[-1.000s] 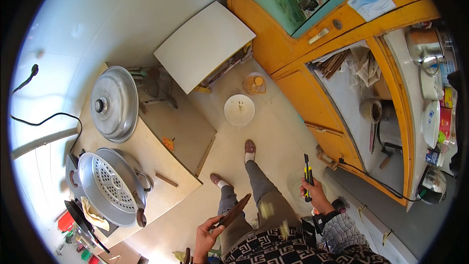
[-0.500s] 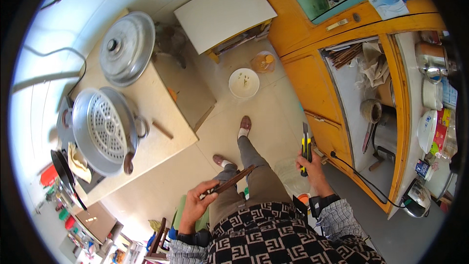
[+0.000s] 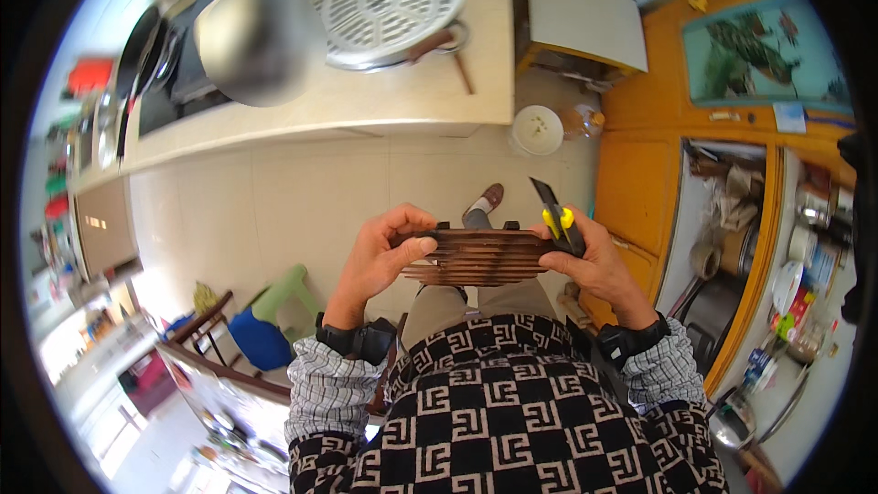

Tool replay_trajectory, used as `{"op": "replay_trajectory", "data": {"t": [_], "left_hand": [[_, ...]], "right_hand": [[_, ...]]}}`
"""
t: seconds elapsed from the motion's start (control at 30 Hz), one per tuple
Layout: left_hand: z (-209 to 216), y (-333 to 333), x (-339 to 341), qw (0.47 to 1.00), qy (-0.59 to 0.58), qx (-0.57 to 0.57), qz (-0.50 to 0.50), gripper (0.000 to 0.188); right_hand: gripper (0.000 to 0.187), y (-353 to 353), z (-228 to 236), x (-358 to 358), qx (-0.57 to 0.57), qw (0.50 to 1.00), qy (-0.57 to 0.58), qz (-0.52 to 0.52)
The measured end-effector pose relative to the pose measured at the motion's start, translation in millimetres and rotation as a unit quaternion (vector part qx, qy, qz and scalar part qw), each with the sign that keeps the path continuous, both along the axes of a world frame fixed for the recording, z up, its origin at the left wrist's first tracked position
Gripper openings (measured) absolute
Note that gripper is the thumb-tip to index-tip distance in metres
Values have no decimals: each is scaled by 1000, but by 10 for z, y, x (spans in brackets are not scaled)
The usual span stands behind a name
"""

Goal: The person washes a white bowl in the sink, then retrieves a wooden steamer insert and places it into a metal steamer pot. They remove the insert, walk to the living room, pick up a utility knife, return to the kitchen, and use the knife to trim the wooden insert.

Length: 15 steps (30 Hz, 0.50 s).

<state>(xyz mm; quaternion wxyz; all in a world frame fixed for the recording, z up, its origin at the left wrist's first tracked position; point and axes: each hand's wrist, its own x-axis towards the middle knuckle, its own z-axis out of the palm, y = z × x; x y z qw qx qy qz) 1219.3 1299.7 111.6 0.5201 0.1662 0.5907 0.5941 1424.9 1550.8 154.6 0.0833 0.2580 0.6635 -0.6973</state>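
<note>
A brown slatted wooden trivet spans the space between my two hands, above my lap. My left hand is closed on its left end, thumb on the near side. At its right end, my right hand grips the trivet's edge while also holding a yellow-and-black utility knife. The knife's dark blade is out and points up and away, to the left. Two small dark bits show along the trivet's far edge. My palms hide both ends of the slats.
On the worktop stand a steamer pot, a brown stick and a blurred round thing. A white bowl and a bottle are on the floor by the orange cabinet. A green stool is at left.
The trivet, held edge-on in my left hand before, now shows its slats and is held by both hands. My right hand has brought the knife inward. The view has turned leftward.
</note>
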Motion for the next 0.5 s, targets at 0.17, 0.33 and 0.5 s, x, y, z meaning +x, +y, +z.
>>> {"op": "replay_trajectory", "data": {"t": [0.17,0.33,0.5], "left_hand": [[156,-1015,37,995,52,-4,84,20],[402,-1834,2,975,151,-14,160,18],[646,-2599,-36,910,312,-65,264,25]], "right_hand": [[30,-772,57,-332,-28,999,0,19],[29,-1415,89,-730,-23,997,26,65],[28,-1920,143,-1140,-96,986,76,114]]}}
